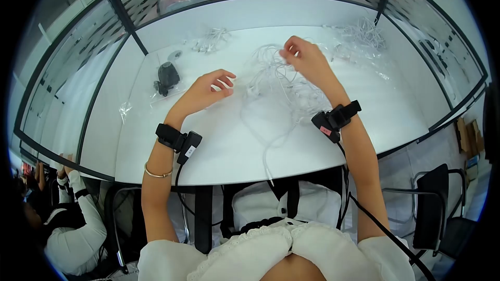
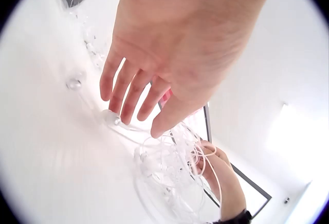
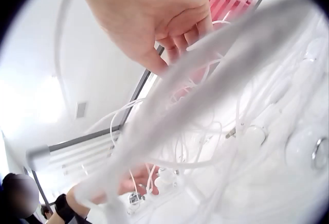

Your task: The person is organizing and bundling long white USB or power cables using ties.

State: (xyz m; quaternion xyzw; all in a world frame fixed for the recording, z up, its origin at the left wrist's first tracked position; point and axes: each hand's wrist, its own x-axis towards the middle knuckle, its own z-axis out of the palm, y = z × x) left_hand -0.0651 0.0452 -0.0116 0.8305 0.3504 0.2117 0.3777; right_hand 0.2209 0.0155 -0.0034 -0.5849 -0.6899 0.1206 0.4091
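A tangle of thin white cables (image 1: 278,72) (image 2: 198,157) rises at the middle of the white table. My right hand (image 1: 310,64) (image 2: 221,177) (image 3: 154,18) pinches some of its strands between bent fingers and thumb, above the far side of the table. One strand trails toward the near edge. To the left of the tangle, my left hand (image 1: 205,90) (image 2: 169,54) hangs palm-down with relaxed, spread fingers and holds nothing. Blurred cables cross close in front of the right wrist view and hide part of the right fingertips.
A dark object in a clear bag (image 1: 167,75) lies on the left of the table (image 1: 208,163). Small white cable bundles lie at the back left (image 1: 211,40) and back right (image 1: 367,33). Low partitions with glass tops enclose the back and sides. Another person (image 1: 78,229) sits at far left.
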